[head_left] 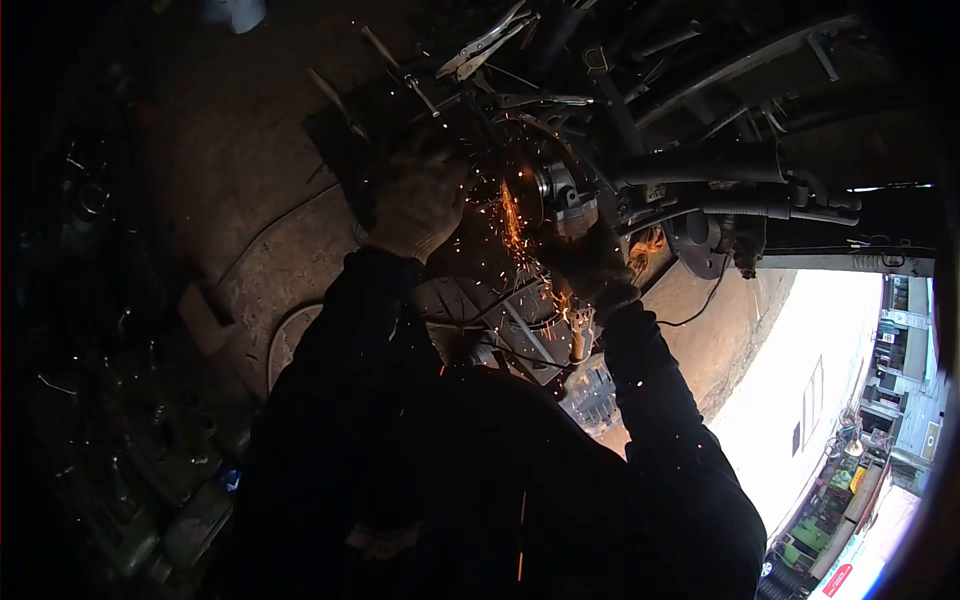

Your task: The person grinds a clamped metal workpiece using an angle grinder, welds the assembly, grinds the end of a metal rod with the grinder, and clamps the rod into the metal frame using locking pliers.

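Note:
My right hand [592, 265], in a dark work glove, is wrapped around an angle grinder [575, 205] with a silvery gear head. A burst of orange sparks [513, 225] falls from the disc side, between my two hands. Opposite it, my gloved left hand [412, 208] looks closed at the edge of a dark flat piece [335, 140]. Its fingers are in shadow, and what they grip cannot be made out. The spot where the disc meets the metal is hidden by darkness and sparks.
Locking pliers [485, 48] lie beyond my hands, with a rod-like tool [400, 70] to their left. Dark metal tubes [700, 165] crowd the right side. A cable [705, 300] curves over the floor [735, 330]. Dim machine parts [130, 480] fill the left, near a brown block [205, 318].

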`<state>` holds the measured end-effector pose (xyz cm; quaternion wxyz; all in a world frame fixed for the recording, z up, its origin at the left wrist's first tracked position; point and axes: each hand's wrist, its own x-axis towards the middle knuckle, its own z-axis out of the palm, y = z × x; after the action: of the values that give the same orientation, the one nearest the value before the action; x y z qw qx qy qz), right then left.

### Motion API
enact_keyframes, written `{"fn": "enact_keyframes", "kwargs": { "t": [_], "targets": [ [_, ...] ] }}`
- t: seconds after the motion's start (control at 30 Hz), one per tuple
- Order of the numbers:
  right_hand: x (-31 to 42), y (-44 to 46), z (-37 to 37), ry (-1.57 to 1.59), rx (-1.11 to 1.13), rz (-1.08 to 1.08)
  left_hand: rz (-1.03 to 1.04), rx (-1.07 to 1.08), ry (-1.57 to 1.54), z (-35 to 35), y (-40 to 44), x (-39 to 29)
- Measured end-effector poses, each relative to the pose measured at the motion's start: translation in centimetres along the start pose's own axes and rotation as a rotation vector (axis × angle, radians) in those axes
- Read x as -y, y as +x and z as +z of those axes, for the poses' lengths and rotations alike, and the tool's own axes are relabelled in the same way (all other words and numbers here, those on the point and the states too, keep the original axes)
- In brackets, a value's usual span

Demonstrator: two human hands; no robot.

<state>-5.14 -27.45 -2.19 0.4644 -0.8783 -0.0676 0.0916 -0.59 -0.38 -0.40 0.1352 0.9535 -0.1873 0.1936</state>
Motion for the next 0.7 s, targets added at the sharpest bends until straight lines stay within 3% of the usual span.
{"fn": "enact_keyframes", "kwargs": {
  "t": [0.07,0.17,0.23,0.37,0.4,0.47,0.53,0.67,0.7],
  "targets": [
    [-0.3,0.0,0.2,-0.002,-0.049,-0.101,0.015,-0.018,0.017,0.7,-0.2,0.3],
    [-1.3,0.2,0.4,0.149,-0.096,0.015,-0.022,0.022,-0.04,0.6,-0.1,0.1],
    [-1.5,0.2,0.0,0.084,0.014,0.15,-0.021,0.04,-0.018,0.3,0.0,0.0],
    [0.0,0.3,0.0,-0.114,-0.055,0.046,-0.021,0.028,-0.005,1.3,-0.3,0.2],
    [0.8,-0.1,-0.1,0.684,0.068,0.141,-0.02,0.026,-0.005,1.2,-0.2,0.2],
    [2.1,-0.2,-0.6,1.482,0.198,0.227,-0.007,0.051,-0.039,0.9,0.1,0.3],
    [2.9,-0.2,-1.0,0.065,-0.014,0.029,-0.03,0.109,-0.011,-0.3,0.4,-0.2],
    [-0.2,0.5,-0.1,0.1,0.041,-0.002,-0.059,0.154,-0.004,-0.6,0.2,-0.4],
    [-0.2,0.4,-0.1,0.243,0.002,0.045,-0.061,0.154,-0.004,-0.3,0.1,-0.3]
  ]
}}
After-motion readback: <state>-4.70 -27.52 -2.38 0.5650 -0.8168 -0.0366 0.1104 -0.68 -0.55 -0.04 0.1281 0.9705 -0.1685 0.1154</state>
